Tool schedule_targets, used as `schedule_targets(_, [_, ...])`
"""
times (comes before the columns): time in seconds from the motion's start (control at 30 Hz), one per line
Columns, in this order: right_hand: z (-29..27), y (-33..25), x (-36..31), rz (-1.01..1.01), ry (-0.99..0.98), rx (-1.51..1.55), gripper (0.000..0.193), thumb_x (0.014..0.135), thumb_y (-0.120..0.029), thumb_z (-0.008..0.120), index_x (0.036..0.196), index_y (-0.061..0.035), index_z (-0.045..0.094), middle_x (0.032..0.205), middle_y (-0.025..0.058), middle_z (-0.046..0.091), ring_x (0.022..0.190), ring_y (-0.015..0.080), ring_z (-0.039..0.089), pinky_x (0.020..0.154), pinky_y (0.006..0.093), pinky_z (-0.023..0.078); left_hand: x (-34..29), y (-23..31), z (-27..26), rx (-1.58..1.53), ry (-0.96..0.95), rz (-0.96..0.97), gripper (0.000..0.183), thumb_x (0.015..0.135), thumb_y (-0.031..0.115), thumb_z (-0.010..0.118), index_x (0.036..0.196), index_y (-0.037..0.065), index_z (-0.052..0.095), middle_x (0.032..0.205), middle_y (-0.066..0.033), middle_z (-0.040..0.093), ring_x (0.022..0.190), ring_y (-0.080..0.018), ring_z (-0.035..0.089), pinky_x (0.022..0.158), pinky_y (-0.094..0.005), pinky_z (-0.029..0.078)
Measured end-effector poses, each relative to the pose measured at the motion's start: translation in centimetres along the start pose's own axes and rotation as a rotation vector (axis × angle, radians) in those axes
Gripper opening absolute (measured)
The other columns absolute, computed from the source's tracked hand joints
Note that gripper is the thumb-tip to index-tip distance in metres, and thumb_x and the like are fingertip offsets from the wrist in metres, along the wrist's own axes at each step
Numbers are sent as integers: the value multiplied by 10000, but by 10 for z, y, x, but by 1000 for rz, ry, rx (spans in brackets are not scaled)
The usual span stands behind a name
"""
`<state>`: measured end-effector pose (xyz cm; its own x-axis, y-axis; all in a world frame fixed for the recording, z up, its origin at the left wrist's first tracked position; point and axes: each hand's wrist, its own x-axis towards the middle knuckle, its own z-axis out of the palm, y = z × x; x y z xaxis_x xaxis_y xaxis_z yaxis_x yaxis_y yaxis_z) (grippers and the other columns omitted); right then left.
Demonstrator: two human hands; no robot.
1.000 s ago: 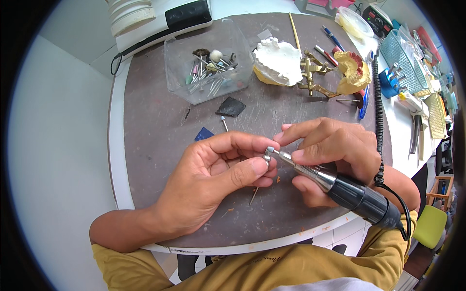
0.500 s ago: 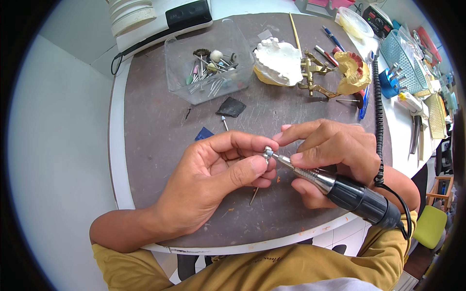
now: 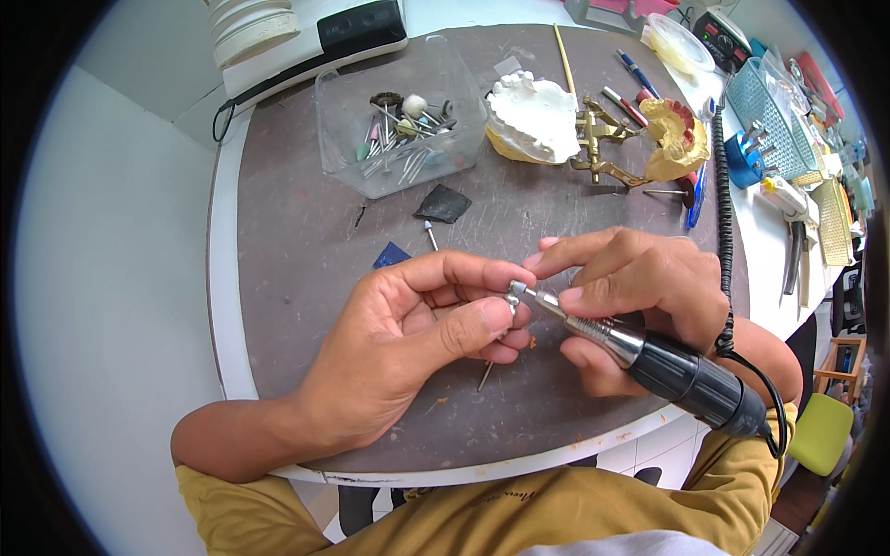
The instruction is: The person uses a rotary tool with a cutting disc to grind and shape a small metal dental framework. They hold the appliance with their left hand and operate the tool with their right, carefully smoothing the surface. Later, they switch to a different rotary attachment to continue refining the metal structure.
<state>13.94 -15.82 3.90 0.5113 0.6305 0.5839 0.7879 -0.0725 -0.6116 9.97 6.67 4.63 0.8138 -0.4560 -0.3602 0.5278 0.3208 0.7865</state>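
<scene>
Between the thumb and fingers of my left hand (image 3: 417, 329) is a small shiny metal dental piece (image 3: 511, 302), largely covered by the fingertips. My right hand (image 3: 640, 296) grips a black and silver rotary handpiece (image 3: 681, 371) like a pen. Its narrow tip carries a small grey bur (image 3: 519, 288) that sits at the metal piece; whether they touch I cannot tell. The fingertips of both hands nearly meet above it. Beyond my left hand lie a loose mounted point (image 3: 430, 233), a blue square of abrasive paper (image 3: 391, 255) and a black one (image 3: 442, 204).
A clear plastic box (image 3: 338, 162) with several burs stands at the back left. A white plaster dental cast (image 3: 533, 119) is on a brass articulator (image 3: 607, 144) at the back, with a yellowish cast (image 3: 672, 153) beside it. The handpiece's coiled cord (image 3: 724, 222) runs down the right side.
The handpiece has shifted very slightly right and down, and more of the bur and metal piece shows. My left hand keeps nearly the same place and hold.
</scene>
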Motion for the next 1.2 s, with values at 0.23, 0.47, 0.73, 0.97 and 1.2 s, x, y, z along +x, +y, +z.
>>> schedule_targets(0.23, [-1, -1, 0, 21, 8, -23, 273, 709, -37, 761, 933, -1, 609, 794, 134, 627, 873, 344, 694, 792, 446, 564, 0, 1, -1, 2, -3, -4, 296, 917, 118, 616, 1174, -18, 561, 969, -93, 643, 893, -159, 646, 795, -288, 540])
schedule_targets(0.47, [0, -1, -1, 13, 1, 11, 280, 734, -47, 750, 964, 0, 598, 783, 144, 609, 899, 364, 686, 850, 505, 549, 0, 1, 0, 3, -3, -6, 304, 921, 124, 615, 1184, -16, 559, 965, -84, 642, 891, -153, 645, 790, -287, 539])
schedule_targets(0.73, [-2, -2, 0, 27, -16, 8, 284, 731, -39, 746, 967, 0, 595, 789, 149, 608, 905, 370, 683, 849, 510, 547, 1, 0, -1, 4, -10, -9, 309, 926, 146, 613, 1185, -14, 562, 959, -77, 639, 884, -144, 640, 781, -280, 536])
schedule_targets(0.97, [-1, -2, 0, 16, -5, 1, 274, 735, -47, 743, 963, -2, 597, 790, 151, 614, 900, 375, 684, 843, 510, 550, 1, 0, -2, 4, -10, -6, 315, 926, 155, 615, 1188, -12, 562, 957, -72, 637, 886, -141, 637, 780, -277, 534])
schedule_targets(1.2, [-2, -1, -1, 13, -22, -9, 274, 731, -49, 747, 956, 6, 600, 790, 153, 618, 903, 377, 684, 843, 511, 550, 0, 1, -1, 2, -8, -7, 317, 923, 158, 621, 1186, -8, 562, 958, -69, 636, 890, -139, 636, 782, -275, 532])
